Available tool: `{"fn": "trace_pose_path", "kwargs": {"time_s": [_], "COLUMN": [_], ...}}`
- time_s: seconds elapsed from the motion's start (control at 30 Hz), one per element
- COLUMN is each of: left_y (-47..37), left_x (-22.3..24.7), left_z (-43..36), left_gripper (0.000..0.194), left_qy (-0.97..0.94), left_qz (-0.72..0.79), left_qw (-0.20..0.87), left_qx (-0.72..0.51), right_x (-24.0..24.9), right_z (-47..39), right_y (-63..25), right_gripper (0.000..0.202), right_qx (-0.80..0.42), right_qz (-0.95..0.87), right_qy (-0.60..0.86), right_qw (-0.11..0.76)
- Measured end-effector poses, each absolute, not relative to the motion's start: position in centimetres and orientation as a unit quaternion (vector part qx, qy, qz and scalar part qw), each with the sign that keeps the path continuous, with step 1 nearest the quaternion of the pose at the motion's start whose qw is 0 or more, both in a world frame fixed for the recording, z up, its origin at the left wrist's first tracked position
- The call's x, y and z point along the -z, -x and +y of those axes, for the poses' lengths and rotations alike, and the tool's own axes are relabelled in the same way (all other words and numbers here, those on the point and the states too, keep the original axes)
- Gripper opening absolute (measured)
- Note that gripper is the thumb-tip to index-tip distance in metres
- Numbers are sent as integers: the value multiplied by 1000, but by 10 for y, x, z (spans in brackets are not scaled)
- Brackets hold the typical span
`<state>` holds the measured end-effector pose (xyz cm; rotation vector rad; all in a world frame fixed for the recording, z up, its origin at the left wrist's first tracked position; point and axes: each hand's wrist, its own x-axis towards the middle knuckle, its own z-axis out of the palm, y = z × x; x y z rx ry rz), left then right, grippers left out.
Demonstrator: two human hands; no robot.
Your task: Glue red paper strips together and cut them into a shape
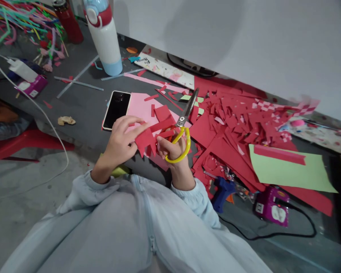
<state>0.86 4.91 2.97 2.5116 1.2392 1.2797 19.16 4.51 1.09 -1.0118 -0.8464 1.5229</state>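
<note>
My right hand [172,146] has yellow-handled scissors [187,110] hooked on it, their blades pointing away toward the back of the table. Its thumb and fingers are bent at a piece of red paper. My left hand [123,138] pinches the left side of the red paper [143,140], index finger stretched along it. Under both hands lies a pink sheet [139,99] with red scraps on it. A phone [118,108] with a dark screen rests just beyond my left hand.
A heap of red paper cuttings [238,117] covers the right side, with a green sheet [292,174] beside it. A blue glue gun [223,191] and a purple box [272,206] with a black cable lie nearer. A white bottle [105,41] stands at the back left.
</note>
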Motion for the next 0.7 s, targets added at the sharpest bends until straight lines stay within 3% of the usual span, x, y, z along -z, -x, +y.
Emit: {"fn": "trace_pose_path", "kwargs": {"time_s": [0.07,0.23,0.33,0.43,0.7], "left_y": [-6,-3,-4,-6,-10], "left_x": [-23,-20,-30,-40,-50], "left_z": [50,54,56,55,53], "left_gripper": [50,33,47,49,23], "left_qy": [-763,-564,-428,-439,-524], "left_qz": [471,538,558,546,555], "left_qw": [100,403,553,589,549], "left_qx": [-430,-480,-448,-404,-339], "right_x": [-9,-6,-6,-8,-14], "right_z": [46,44,43,42,40], "right_y": [-192,-194,-194,-192,-187], "right_gripper": [43,43,41,43,43], "right_qx": [-627,-631,-624,-625,-641], "right_qz": [-359,-377,-400,-419,-408], "right_qy": [431,445,456,455,461], "right_qw": [541,512,492,477,458]}}
